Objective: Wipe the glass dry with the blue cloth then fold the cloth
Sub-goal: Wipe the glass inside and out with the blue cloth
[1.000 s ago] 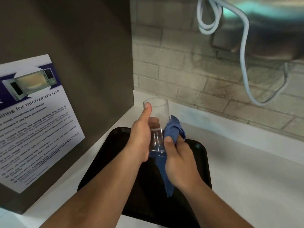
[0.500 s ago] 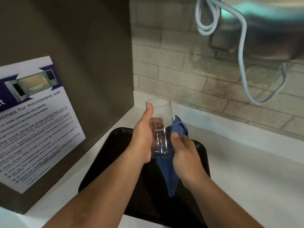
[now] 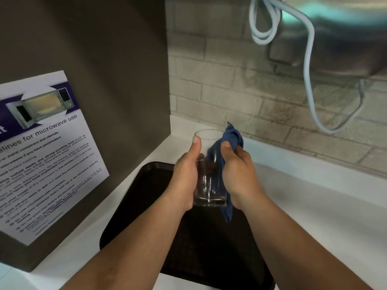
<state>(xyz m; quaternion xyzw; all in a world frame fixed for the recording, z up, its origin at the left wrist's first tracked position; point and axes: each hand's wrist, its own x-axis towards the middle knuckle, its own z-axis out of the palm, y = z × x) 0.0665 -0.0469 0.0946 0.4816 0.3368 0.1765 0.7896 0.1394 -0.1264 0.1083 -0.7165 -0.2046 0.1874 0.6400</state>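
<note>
A clear drinking glass (image 3: 209, 185) is held upright above the black tray (image 3: 136, 206). My left hand (image 3: 185, 174) wraps its left side, thumb up near the rim. My right hand (image 3: 238, 174) presses the blue cloth (image 3: 232, 139) against the glass's right side. The cloth bunches above my right thumb beside the rim, and a tail of it hangs below the glass base. My fingers behind the glass show only dimly through it.
A white counter (image 3: 314, 216) runs along a brick wall (image 3: 230, 80). A dark cabinet side (image 3: 104, 80) with a microwave-use notice (image 3: 41, 153) stands at the left. A pale cable (image 3: 310, 70) hangs from a metal appliance (image 3: 345, 28) at upper right.
My right hand and the cloth have slid up the glass's right side toward the rim. The hanging tail of cloth is shorter. My left hand keeps the same grip.
</note>
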